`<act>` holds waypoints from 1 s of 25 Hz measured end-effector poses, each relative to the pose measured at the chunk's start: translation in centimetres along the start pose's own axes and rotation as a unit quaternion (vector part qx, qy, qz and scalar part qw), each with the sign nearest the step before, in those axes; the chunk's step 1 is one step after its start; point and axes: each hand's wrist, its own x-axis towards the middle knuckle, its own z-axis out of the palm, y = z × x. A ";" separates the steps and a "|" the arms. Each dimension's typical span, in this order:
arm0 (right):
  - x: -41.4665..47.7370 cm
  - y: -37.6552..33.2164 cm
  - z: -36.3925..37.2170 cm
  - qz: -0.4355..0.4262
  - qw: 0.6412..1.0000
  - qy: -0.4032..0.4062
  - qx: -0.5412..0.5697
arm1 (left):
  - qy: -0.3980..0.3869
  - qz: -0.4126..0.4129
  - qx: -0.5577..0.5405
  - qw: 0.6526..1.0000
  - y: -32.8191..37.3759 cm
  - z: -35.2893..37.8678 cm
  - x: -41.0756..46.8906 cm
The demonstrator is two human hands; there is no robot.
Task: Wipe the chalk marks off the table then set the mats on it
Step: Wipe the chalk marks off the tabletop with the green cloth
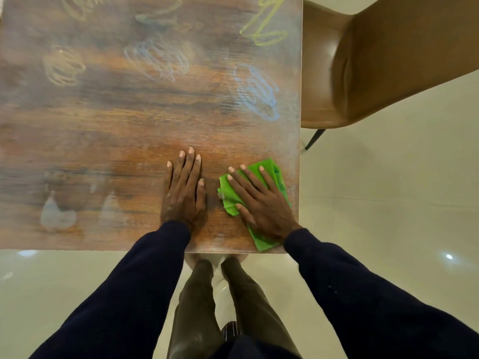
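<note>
Wiping barely underway: right hand (267, 203), fingers spread flat, pressing green cloth (278, 177) at worktop (124, 130) near right corner; left hand (185, 187) flat, empty. Chalk marks (158, 60) across far half untouched. Mats nowhere visible.

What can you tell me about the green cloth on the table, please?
The green cloth is bright, thin and looks soft, folded into a rumpled pad with uneven edges. It lies flat on the wooden table near its right front corner, one end reaching the front edge. The right hand presses on it, palm down with fingers spread, covering its middle. The left hand rests flat on bare wood beside it, not touching it.
</note>
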 end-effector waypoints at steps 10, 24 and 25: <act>9.2 5.7 -2.3 0.160 0.984 0.081 0.007 | 0.012 -0.021 -0.001 1.000 -0.4 0.5 0.1; 9.1 8.8 -3.1 0.138 0.988 0.064 -0.003 | 0.046 -0.097 -0.019 0.994 0.0 0.4 2.2; 10.8 8.3 -3.2 0.136 0.988 0.066 -0.001 | 0.047 -0.106 -0.018 0.993 0.0 0.5 2.6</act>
